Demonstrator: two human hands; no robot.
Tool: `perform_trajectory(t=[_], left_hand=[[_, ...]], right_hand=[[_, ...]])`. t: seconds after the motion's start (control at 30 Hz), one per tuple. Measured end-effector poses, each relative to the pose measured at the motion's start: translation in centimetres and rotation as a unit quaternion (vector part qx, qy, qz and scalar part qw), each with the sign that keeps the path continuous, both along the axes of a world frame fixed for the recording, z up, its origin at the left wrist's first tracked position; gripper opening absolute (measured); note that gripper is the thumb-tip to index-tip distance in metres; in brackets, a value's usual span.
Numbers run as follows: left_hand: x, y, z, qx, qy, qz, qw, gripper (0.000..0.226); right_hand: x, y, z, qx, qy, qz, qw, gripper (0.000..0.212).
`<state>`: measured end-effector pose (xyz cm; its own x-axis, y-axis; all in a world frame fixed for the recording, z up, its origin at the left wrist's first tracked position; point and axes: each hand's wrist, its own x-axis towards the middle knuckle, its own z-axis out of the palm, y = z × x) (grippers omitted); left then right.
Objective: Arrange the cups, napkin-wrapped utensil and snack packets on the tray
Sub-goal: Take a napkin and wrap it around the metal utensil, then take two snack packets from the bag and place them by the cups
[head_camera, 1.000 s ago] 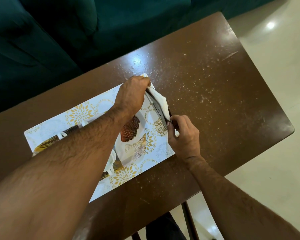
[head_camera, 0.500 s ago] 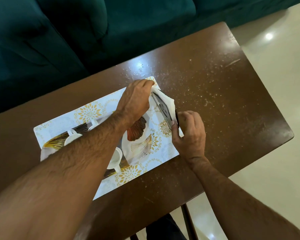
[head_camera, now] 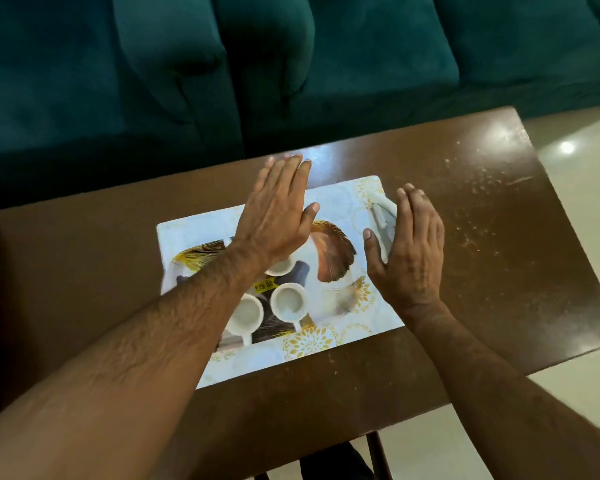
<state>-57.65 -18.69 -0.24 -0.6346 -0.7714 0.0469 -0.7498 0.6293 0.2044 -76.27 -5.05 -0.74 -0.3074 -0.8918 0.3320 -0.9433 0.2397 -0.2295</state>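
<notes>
A white tray point(head_camera: 340, 195) with gold flowers and feather prints lies on the brown table. Three white cups stand on it: one point(head_camera: 289, 301) in the middle, one point(head_camera: 245, 315) to its left, one point(head_camera: 280, 269) partly under my left wrist. A yellow price sticker point(head_camera: 264, 285) sits between them. The napkin-wrapped utensil point(head_camera: 383, 220) lies along the tray's right end, mostly hidden by my right hand point(head_camera: 407, 251). My right hand hovers flat over it, fingers apart. My left hand point(head_camera: 278, 211) is held flat above the tray's far side, holding nothing. No snack packets show.
The brown wooden table point(head_camera: 499, 237) has scuffed, speckled marks on its right half. A dark teal sofa point(head_camera: 291, 64) runs along the table's far edge. Pale floor tiles point(head_camera: 589, 150) lie to the right and below the near edge.
Both hands have let go of the napkin-wrapped utensil and spread flat above the tray. The camera view has shifted, so the tray and cups now sit more square in view.
</notes>
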Motion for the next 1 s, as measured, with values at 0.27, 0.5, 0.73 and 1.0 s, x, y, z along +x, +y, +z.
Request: perform_trajectory(t=[0.27, 0.5, 0.73, 1.0], left_hand=[[13.8, -0.3, 1.4, -0.015, -0.013, 0.1, 0.995, 0.07], [27.0, 1.7, 1.2, -0.011, -0.016, 0.207, 0.978, 0.071], [38.8, 4.8, 0.4, -0.014, -0.022, 0.301, 0.953, 0.07], [50.0, 6.1, -1.5, -0.019, -0.009, 0.392, 0.92, 0.064]], right_hand=[[10.5, -5.2, 1.5, 0.092, 0.021, 0.102, 0.99, 0.069], [22.5, -8.8, 1.8, 0.135, 0.038, 0.187, 0.972, 0.074], [35.4, -11.3, 1.0, 0.147, 0.05, 0.28, 0.948, 0.074], [49.1, -12.8, -0.2, 0.141, 0.049, 0.358, 0.922, 0.072]])
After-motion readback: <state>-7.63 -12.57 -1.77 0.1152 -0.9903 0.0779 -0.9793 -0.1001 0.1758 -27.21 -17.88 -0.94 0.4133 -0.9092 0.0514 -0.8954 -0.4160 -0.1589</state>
